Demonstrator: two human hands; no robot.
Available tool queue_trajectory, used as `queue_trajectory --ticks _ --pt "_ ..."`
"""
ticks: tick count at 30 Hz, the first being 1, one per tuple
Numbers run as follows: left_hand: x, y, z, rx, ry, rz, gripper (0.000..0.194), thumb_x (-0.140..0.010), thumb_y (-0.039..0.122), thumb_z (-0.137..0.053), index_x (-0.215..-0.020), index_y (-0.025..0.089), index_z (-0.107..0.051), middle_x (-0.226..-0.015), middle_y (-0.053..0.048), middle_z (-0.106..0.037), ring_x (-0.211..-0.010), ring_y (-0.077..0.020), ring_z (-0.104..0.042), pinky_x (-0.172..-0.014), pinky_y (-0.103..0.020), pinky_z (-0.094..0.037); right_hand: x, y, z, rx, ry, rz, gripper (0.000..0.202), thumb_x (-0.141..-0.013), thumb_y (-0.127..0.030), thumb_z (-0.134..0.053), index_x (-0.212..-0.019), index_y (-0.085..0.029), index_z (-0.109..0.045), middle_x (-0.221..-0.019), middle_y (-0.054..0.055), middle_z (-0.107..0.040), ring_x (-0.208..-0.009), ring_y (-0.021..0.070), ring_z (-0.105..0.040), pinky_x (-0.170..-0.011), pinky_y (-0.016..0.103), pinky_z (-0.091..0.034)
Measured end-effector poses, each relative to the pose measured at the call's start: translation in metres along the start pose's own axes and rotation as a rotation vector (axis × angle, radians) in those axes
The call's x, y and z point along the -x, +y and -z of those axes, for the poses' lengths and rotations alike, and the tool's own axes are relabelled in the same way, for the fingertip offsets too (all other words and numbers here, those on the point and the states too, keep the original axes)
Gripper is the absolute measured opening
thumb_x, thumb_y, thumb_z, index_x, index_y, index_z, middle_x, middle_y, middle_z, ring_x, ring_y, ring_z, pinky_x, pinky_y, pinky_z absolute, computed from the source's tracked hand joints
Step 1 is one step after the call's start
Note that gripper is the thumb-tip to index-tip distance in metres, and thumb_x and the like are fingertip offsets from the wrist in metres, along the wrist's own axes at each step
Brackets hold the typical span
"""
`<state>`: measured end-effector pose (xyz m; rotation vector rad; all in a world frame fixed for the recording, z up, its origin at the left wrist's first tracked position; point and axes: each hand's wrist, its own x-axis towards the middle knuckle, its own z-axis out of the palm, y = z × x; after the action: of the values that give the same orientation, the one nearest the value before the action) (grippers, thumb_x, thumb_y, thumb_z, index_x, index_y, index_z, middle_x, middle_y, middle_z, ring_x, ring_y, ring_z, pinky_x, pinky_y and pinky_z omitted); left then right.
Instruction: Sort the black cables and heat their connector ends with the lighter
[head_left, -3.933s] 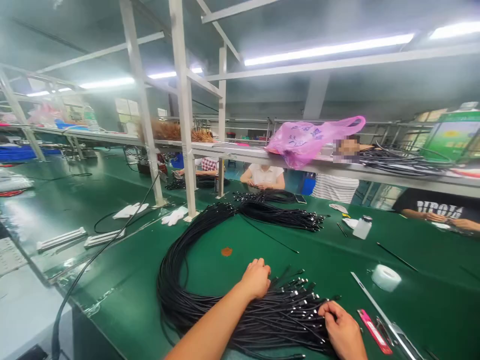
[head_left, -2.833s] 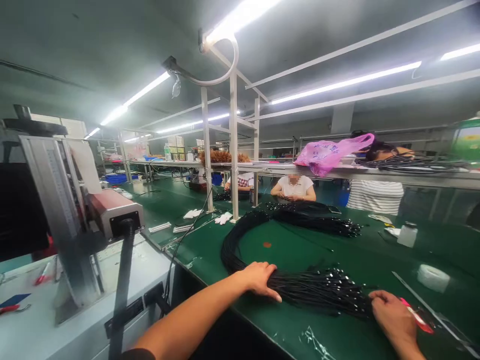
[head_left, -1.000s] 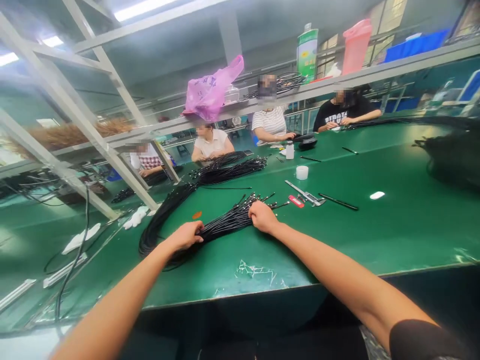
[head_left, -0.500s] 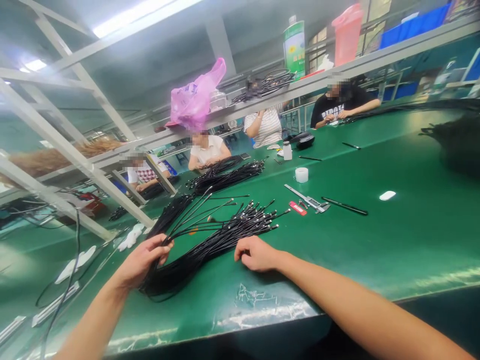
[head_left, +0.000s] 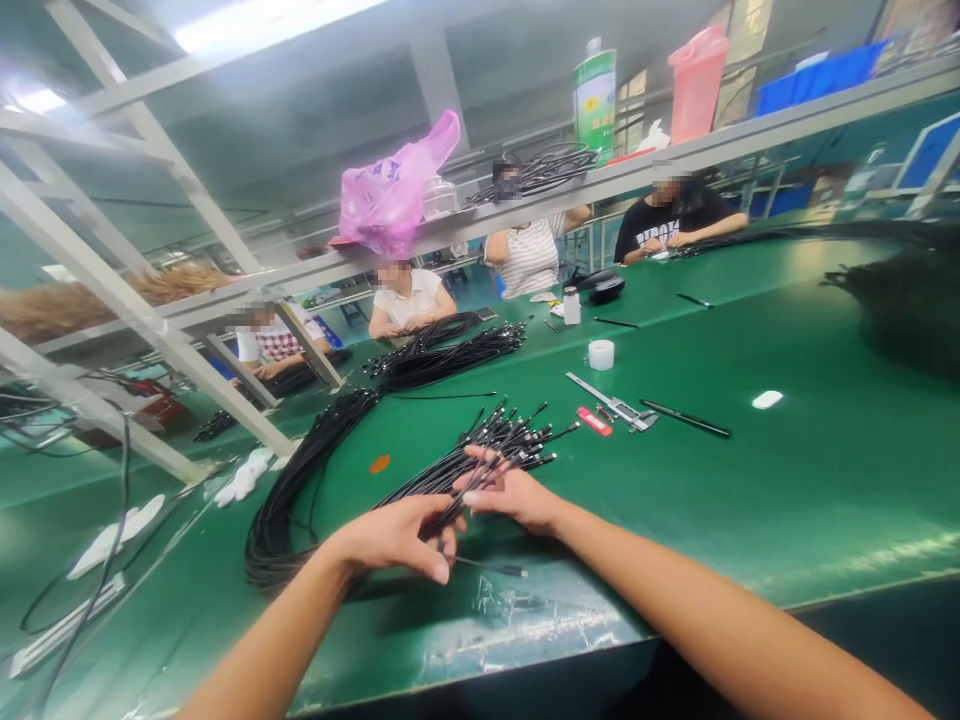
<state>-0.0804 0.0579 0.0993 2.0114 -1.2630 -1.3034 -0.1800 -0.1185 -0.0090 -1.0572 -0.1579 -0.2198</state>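
At the far left of the frame, white gloves lay on the green worktop near a slanted metal frame post. Just right of them, a thick bundle of black cables curved from lower left up toward the middle, its plug ends fanned out at centre. The left hand, in the lower middle, was closed around a few cables drawn from that bundle, fingers curled over them. Touching it on the right, the right hand pinched the same cables just below their plug ends, thumb and fingers closed on them. A single cable lay loose under the hands. Right of centre lay a red tag, a metal caliper, a white tape roll and a thin black rod. Along the upper middle, other people sat across the worktop, beneath a shelf carrying a pink plastic bag. A dark heap of cables sat at the far right.
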Motion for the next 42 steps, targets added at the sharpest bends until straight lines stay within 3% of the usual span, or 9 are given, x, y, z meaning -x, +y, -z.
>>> queue_trajectory --ticks 7,10,12,15,18,22,26,33,42 --pt "-0.053 0.017 -0.007 -0.303 0.130 -0.174 0.048 -0.061 0.037 -0.084 -0.102 0.019 -0.066 -0.084 -0.001 -0.062 -0.077 -0.0204 -0.056 -0.066 -0.027 -0.042 -0.004 -0.019 0.019 -0.082 0.172 0.014 0.041 -0.077 -0.045 -0.077 -0.107 -0.019 -0.068 -0.099 0.006 -0.073 -0.087 0.0196 -0.068 -0.076 0.033 -0.051" --pt "-0.078 0.022 -0.009 -0.121 0.230 -0.285 0.059 -0.054 0.032 -0.088 -0.108 0.020 -0.067 -0.103 -0.007 -0.063 -0.095 -0.0258 -0.056 -0.075 -0.030 -0.045 -0.004 -0.024 0.024 -0.108 0.203 -0.023 0.044 -0.073 -0.048 -0.079 -0.105 -0.019 -0.070 -0.098 0.007 -0.073 -0.082 0.0201 -0.067 -0.065 0.030 -0.050" --pt "-0.086 0.018 -0.012 0.102 0.241 -0.228 0.048 -0.063 0.037 -0.085 -0.102 0.019 -0.066 -0.088 -0.003 -0.061 -0.077 -0.0185 -0.056 -0.062 -0.026 -0.043 -0.006 -0.026 0.031 -0.132 0.269 0.011 0.046 -0.070 -0.050 -0.080 -0.103 -0.019 -0.070 -0.096 0.007 -0.073 -0.081 0.0192 -0.066 -0.066 0.029 -0.050" --pt "-0.086 0.003 -0.021 0.277 0.207 -0.131 0.039 -0.080 0.053 -0.069 -0.094 0.018 -0.059 -0.060 0.008 -0.039 -0.044 -0.0070 -0.032 -0.042 -0.021 -0.025 -0.013 -0.026 0.046 -0.134 0.359 0.067 0.044 -0.072 -0.053 -0.076 -0.098 -0.019 -0.070 -0.089 0.004 -0.071 -0.079 0.0160 -0.064 -0.070 0.028 -0.049" --pt "-0.082 -0.016 -0.031 0.396 0.179 -0.101 0.041 -0.083 0.055 -0.065 -0.096 0.018 -0.053 -0.056 0.012 -0.029 -0.039 -0.0045 -0.022 -0.038 -0.020 -0.018 -0.020 -0.021 0.057 -0.081 0.427 0.093 0.039 -0.075 -0.055 -0.072 -0.086 -0.018 -0.069 -0.075 0.000 -0.066 -0.065 0.0117 -0.056 -0.061 0.025 -0.043" --pt "-0.083 -0.027 -0.035 0.561 0.173 -0.043 0.038 -0.080 0.048 -0.071 -0.087 0.018 -0.049 -0.057 0.009 -0.041 -0.039 -0.0040 -0.033 -0.036 -0.018 -0.019 -0.021 -0.011 0.052 0.054 0.437 0.076 0.036 -0.076 -0.054 -0.071 -0.075 -0.018 -0.068 -0.063 -0.003 -0.059 -0.053 0.0092 -0.045 -0.049 0.022 -0.030" --pt "-0.088 -0.024 -0.031 0.562 0.187 -0.058 0.039 -0.079 0.046 -0.073 -0.081 0.018 -0.047 -0.063 0.006 -0.047 -0.043 -0.0050 -0.043 -0.037 -0.017 -0.026 -0.018 -0.007 0.039 0.174 0.356 0.021 0.028 -0.075 -0.045 -0.075 -0.075 -0.017 -0.072 -0.069 0.001 -0.066 -0.058 0.0115 -0.053 -0.053 0.024 -0.037" --pt "-0.096 -0.033 -0.030 0.603 0.171 -0.140 0.036 -0.082 0.044 -0.071 -0.080 0.018 -0.046 -0.062 0.007 -0.046 -0.043 -0.0046 -0.040 -0.036 -0.017 -0.027 -0.019 -0.018 0.052 0.129 0.485 0.177 0.060 -0.075 -0.037 -0.074 -0.128 -0.027 -0.049 -0.085 -0.002 -0.063 -0.071 0.0143 -0.062 -0.063 0.027 -0.046" --pt "-0.090 -0.046 -0.033 0.701 0.172 -0.135 0.037 -0.078 0.044 -0.075 -0.088 0.017 -0.052 -0.066 0.003 -0.056 -0.044 -0.0066 -0.049 -0.037 -0.017 -0.033 -0.016 -0.007 0.045 0.530 0.401 0.155 0.029 -0.088 -0.045 -0.062 -0.106 -0.022 -0.057 -0.081 0.000 -0.062 -0.072 0.0155 -0.060 -0.067 0.030 -0.047"
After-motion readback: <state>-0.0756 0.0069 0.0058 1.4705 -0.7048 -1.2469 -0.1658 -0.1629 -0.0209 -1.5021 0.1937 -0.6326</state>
